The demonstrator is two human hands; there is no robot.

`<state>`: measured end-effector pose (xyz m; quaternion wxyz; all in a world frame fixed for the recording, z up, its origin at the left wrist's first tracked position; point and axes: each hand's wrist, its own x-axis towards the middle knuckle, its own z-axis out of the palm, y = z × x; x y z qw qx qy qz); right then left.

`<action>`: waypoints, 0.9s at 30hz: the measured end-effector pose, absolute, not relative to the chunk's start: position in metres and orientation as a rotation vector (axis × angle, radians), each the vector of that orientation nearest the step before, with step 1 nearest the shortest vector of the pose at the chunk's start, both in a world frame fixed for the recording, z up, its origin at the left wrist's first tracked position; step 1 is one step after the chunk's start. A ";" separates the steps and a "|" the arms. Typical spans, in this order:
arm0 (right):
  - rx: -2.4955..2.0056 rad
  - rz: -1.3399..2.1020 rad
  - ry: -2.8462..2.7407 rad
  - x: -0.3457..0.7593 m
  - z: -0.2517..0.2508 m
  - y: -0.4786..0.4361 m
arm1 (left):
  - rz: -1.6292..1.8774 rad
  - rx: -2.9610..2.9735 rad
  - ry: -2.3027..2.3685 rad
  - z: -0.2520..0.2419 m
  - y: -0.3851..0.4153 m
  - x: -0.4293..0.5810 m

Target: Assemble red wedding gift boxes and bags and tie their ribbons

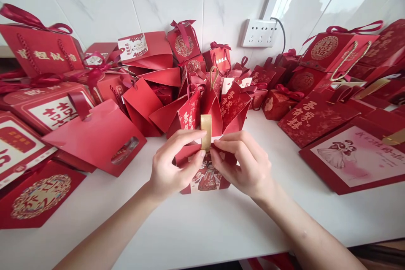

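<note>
A small red gift box (207, 179) with a printed picture on its front stands before me on the white table. A loop of gold ribbon (206, 128) rises from its top. My left hand (174, 162) is closed at the ribbon's left edge, the thumb low and the index finger higher, gripping it. Bent and pressed together, the fingers of my right hand (245, 162) meet at the ribbon's right edge near its base. What those fingertips pinch is hidden. Both hands partly cover the red sides of the box.
Red gift boxes crowd the back, among them a box with a golden cord loop (214, 76). A box with an oval window (125, 150) leans at left; a box with a couple drawing (357, 156) lies at right. A power socket (259, 33) is on the tiled wall.
</note>
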<state>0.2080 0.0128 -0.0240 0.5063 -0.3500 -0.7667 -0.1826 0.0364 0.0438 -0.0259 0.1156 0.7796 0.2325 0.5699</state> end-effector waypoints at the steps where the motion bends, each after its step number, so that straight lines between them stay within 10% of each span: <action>1: -0.848 -0.421 -1.843 0.208 -0.025 0.013 | 1.665 2.279 0.693 -0.026 0.044 0.037; 27: -0.826 -0.172 -1.813 0.200 -0.027 0.011 | 1.469 2.042 0.754 -0.020 0.037 0.035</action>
